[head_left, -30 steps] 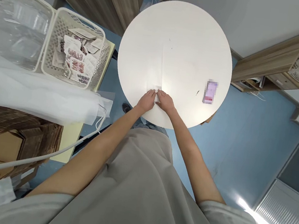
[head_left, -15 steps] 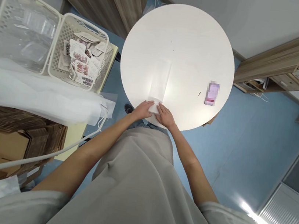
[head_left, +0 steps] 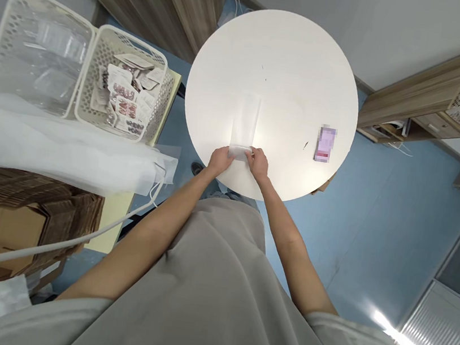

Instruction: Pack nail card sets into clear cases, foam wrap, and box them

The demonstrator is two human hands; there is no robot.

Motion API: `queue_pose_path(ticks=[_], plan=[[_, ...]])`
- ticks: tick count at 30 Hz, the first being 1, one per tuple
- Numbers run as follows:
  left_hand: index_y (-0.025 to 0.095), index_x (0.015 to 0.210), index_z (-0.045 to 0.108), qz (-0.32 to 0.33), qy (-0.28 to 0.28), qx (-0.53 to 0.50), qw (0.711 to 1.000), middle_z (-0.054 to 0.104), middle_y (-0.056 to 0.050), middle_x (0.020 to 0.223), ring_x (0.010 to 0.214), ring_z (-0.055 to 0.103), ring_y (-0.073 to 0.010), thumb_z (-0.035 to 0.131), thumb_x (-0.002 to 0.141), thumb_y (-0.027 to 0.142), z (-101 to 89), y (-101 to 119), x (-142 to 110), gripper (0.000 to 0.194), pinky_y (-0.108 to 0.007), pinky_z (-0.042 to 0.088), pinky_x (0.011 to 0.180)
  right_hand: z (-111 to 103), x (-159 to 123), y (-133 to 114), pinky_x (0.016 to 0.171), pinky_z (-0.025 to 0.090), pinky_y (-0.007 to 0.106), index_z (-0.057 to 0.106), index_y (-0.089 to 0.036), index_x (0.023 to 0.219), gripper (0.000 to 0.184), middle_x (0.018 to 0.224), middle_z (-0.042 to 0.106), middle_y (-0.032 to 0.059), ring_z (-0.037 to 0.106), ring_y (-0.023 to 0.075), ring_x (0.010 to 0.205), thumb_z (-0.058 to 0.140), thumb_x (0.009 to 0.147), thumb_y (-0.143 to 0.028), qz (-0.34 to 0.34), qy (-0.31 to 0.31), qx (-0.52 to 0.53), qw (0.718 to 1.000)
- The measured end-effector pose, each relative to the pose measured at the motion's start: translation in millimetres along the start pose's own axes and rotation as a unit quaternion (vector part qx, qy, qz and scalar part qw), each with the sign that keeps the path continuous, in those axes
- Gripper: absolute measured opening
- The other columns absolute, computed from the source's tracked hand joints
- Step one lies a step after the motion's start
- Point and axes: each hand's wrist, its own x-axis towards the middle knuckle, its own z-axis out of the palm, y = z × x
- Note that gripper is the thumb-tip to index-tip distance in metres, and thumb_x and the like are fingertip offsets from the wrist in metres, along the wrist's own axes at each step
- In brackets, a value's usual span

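A round white table point(head_left: 297, 56) stands in front of me. On it lies a long strip of thin white sheet point(head_left: 246, 119), running away from me. My left hand point(head_left: 219, 159) and my right hand point(head_left: 259, 162) are side by side at the table's near edge. Both are closed on the strip's near end point(head_left: 240, 151), which is bunched or rolled between them. The left hand pinches its left side and the right hand its right side.
A small purple item point(head_left: 325, 143) lies at the table's right. Two pale perforated baskets stand at the left, one with clear bags point(head_left: 37, 48), one with printed packets point(head_left: 124, 86). White sheeting point(head_left: 57, 148) and flattened cardboard point(head_left: 23, 212) lie below them. A wooden shelf point(head_left: 419, 102) is at the right.
My hands went from lying flat on the strip's near end to pinching it, and that end now looks gathered up between them. The strip looks shorter.
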Motion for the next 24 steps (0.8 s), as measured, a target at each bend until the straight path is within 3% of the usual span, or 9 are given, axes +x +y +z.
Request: queue_pose_path(ticks=[4,7,9,11,13,17,21,24], plan=[[0.018,0.114,0.072,-0.028,0.031,0.012,0.999,0.068,-0.020,0.129,0.122,0.066,-0.0381,0.059,0.104,0.034,5.1,-0.5,4.7,0.022,-0.048,0.055,0.105,3.0,9.1,-2.6,0.097,0.059,0.038,0.065,-0.018,0.146,0.041,0.134,0.069,0.0144,0.072,0.0263,0.109,0.048,0.113,-0.036,0.028,0.001,-0.014,1.000],[0.016,0.141,0.062,-0.037,0.066,0.016,0.997,0.059,-0.023,0.148,0.139,0.057,-0.0396,0.063,0.102,0.032,4.9,0.8,6.2,0.042,-0.051,0.053,0.112,7.2,13.7,-7.9,0.109,0.055,0.046,0.061,-0.014,0.152,0.045,0.145,0.065,0.0194,0.067,0.0320,0.126,0.055,0.109,-0.027,0.027,0.042,-0.060,0.997],[0.013,0.157,0.050,0.011,0.084,0.026,0.996,0.050,-0.025,0.162,0.153,0.046,-0.0401,0.061,0.102,0.027,4.9,2.8,8.2,0.057,-0.053,0.046,0.122,8.6,17.7,-11.7,0.120,0.048,0.052,0.060,-0.013,0.153,0.047,0.156,0.060,0.0214,0.057,0.0347,0.142,0.057,0.107,-0.020,-0.010,0.069,-0.093,0.993],[0.012,0.162,0.046,0.093,0.069,0.032,0.993,0.045,-0.024,0.170,0.162,0.037,-0.0383,0.054,0.104,0.023,6.7,6.2,11.2,0.060,-0.055,0.036,0.131,7.9,22.1,-14.3,0.127,0.040,0.054,0.063,-0.013,0.149,0.044,0.161,0.058,0.0197,0.050,0.0335,0.151,0.054,0.106,-0.013,-0.058,0.064,-0.110,0.990],[0.014,0.162,0.050,0.154,0.037,0.030,0.987,0.047,-0.022,0.171,0.164,0.037,-0.0360,0.047,0.106,0.022,10.0,10.5,14.5,0.057,-0.055,0.031,0.134,5.3,25.5,-14.7,0.130,0.038,0.054,0.068,-0.014,0.142,0.041,0.159,0.062,0.0179,0.053,0.0312,0.150,0.048,0.107,-0.009,-0.091,0.026,-0.121,0.988],[0.011,0.160,0.054,0.171,0.013,0.036,0.985,0.048,-0.022,0.171,0.163,0.040,-0.0360,0.043,0.103,0.018,14.0,15.1,16.1,0.058,-0.055,0.032,0.135,-0.1,22.5,-9.1,0.132,0.036,0.051,0.064,-0.009,0.149,0.044,0.164,0.058,0.0196,0.056,0.0300,0.150,0.045,0.109,-0.011,-0.124,-0.033,-0.143,0.981],[0.004,0.158,0.053,0.216,-0.010,0.087,0.972,0.044,-0.028,0.171,0.164,0.038,-0.0390,0.053,0.095,0.018,12.4,5.1,2.8,0.064,-0.055,0.030,0.136,5.8,4.1,0.3,0.137,0.030,0.053,0.050,-0.007,0.163,0.060,0.176,0.041,0.0199,0.041,0.0319,0.163,0.060,0.106,-0.020,-0.146,-0.052,-0.135,0.979],[0.006,0.161,0.048,0.236,-0.031,0.112,0.965,0.040,-0.027,0.174,0.165,0.036,-0.0400,0.063,0.091,0.022,13.9,-8.9,-16.3,0.074,-0.056,0.030,0.136,18.0,-17.3,7.6,0.139,0.027,0.053,0.046,-0.005,0.166,0.067,0.178,0.034,0.0212,0.034,0.0317,0.168,0.060,0.102,-0.016,-0.154,-0.073,-0.132,0.976]])
